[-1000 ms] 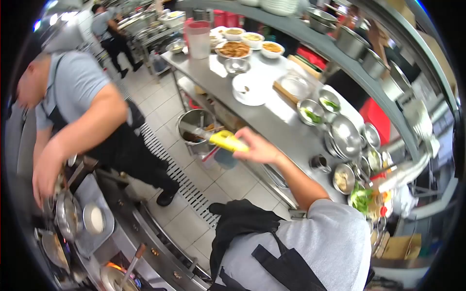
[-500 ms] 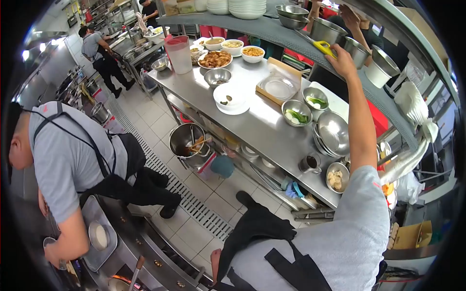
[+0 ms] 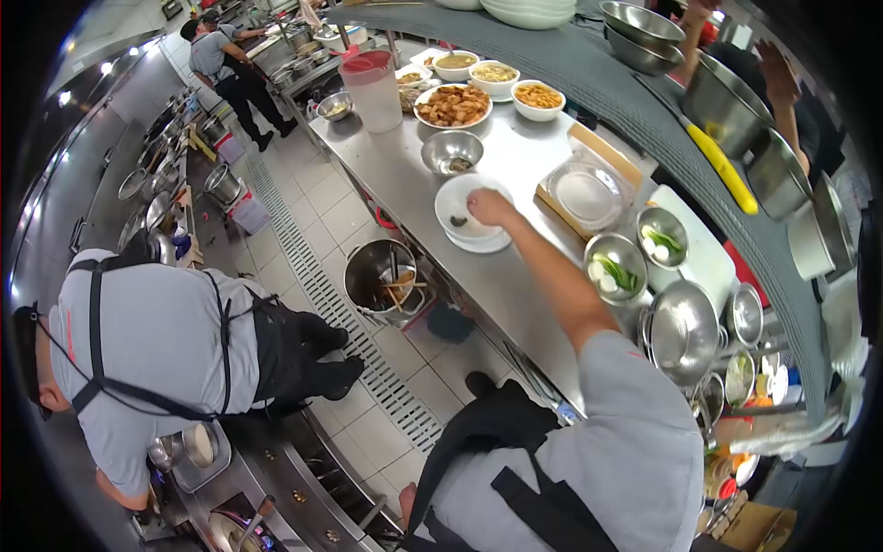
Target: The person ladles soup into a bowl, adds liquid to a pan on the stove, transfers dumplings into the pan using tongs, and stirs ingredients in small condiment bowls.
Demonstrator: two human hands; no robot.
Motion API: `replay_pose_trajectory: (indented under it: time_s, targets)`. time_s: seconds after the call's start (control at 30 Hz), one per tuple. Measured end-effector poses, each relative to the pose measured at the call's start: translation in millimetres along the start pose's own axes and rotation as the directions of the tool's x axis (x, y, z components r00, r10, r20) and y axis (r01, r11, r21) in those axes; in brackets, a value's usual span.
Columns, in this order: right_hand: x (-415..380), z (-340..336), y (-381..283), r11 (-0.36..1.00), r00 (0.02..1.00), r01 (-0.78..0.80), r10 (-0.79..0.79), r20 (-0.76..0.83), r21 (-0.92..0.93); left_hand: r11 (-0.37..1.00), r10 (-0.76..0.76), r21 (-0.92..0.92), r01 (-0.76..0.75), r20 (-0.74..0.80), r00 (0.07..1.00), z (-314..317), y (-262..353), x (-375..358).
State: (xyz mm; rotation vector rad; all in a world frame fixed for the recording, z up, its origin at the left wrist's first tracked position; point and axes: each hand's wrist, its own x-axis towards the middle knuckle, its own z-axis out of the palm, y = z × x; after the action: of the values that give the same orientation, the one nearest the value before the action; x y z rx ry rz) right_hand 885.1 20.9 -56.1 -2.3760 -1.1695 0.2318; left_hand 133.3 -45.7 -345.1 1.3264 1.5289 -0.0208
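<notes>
My right hand (image 3: 491, 208) reaches over the steel counter into a stacked white plate (image 3: 474, 241). Its fingers are curled together at the plate's inner surface, and what they pinch, if anything, is hidden. A small dark piece of food (image 3: 458, 221) lies in the plate just beside the fingers. Only a sliver of my left hand (image 3: 407, 499) shows low beside my black apron, its fingers hidden. On the grey shelf lies a long yellow-handled tool (image 3: 722, 168), with no hand on it. Behind the plate stands a steel bowl (image 3: 452, 153) with a little dark food inside.
Fried pieces fill a white dish (image 3: 452, 107) near a lidded pitcher (image 3: 371, 89). A clear container (image 3: 582, 195) sits in a cardboard box. Steel bowls (image 3: 616, 269) hold greens. A large pot (image 3: 380, 276) stands below the counter. A co-worker (image 3: 170, 336) bends at the stove.
My right hand has let go of the yellow-handled tool on the shelf and moved down and left to the white plate. The view has shifted; the co-worker at the stove has turned further away.
</notes>
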Motion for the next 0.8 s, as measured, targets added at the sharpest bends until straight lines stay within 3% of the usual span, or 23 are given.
replay_pose_trajectory:
  time_s: [0.1, 0.23, 0.27, 0.3, 0.33, 0.4, 0.5, 0.57, 0.63, 0.77, 0.8]
  targets:
    - [28.2, 55.3, 30.9, 0.987, 0.985, -0.158, 0.156, -0.073, -0.023, 0.850, -0.101, -0.524, 0.049, -0.070, 0.992, 14.5, 28.7, 3.3]
    - [43.6, 82.8, 36.6, 1.000, 0.998, -0.013, 0.012, -0.067, -0.016, 0.738, -0.233, -0.669, 0.084, -0.135, 0.963, 33.5, 62.8, -25.9]
    - [42.1, 72.2, 30.0, 0.972, 0.982, -0.148, 0.124, 0.142, 0.180, 0.965, -0.015, -0.262, 0.004, -0.039, 0.999, 33.4, 39.9, -19.7]
    - [39.4, 57.0, 24.3, 0.889, 0.916, -0.315, 0.194, 0.351, 0.331, 0.898, 0.219, 0.377, -0.227, 0.066, 0.974, 33.9, 15.7, -11.9]
    - [33.3, 49.1, 18.9, 0.779, 0.848, -0.459, 0.242, 0.472, 0.427, 0.595, 0.424, 0.692, -0.408, 0.161, 0.891, 34.2, 5.9, -9.8]
    - [16.5, 26.6, -3.0, 0.750, 0.852, -0.455, 0.210, 0.480, 0.480, 0.772, 0.230, 0.583, -0.252, 0.113, 0.967, 32.7, -2.6, -18.9]
    - [19.8, 37.4, -2.4, 0.765, 0.860, -0.406, 0.135, 0.493, 0.500, 0.896, 0.091, 0.431, -0.105, 0.053, 0.994, 13.2, 27.0, -26.7]
    - [24.4, 39.1, 6.6, 0.813, 0.838, -0.333, 0.023, 0.545, 0.477, 0.936, 0.051, 0.347, -0.066, 0.052, 0.997, 2.4, 42.5, -23.5]
    - [18.3, 33.7, 7.8, 0.682, 0.811, -0.444, 0.031, 0.584, 0.581, 0.951, 0.014, 0.308, -0.032, 0.058, 0.998, -16.8, 56.5, -14.4]
    - [8.9, 22.9, 2.1, 0.609, 0.809, -0.458, -0.017, 0.587, 0.648, 0.962, 0.011, 0.270, -0.029, 0.065, 0.998, -37.4, 71.9, -3.7]
    - [9.6, 26.0, 5.5, 0.643, 0.812, -0.427, -0.037, 0.583, 0.636, 0.956, 0.027, 0.290, -0.047, 0.072, 0.997, -44.8, 75.3, -0.9]
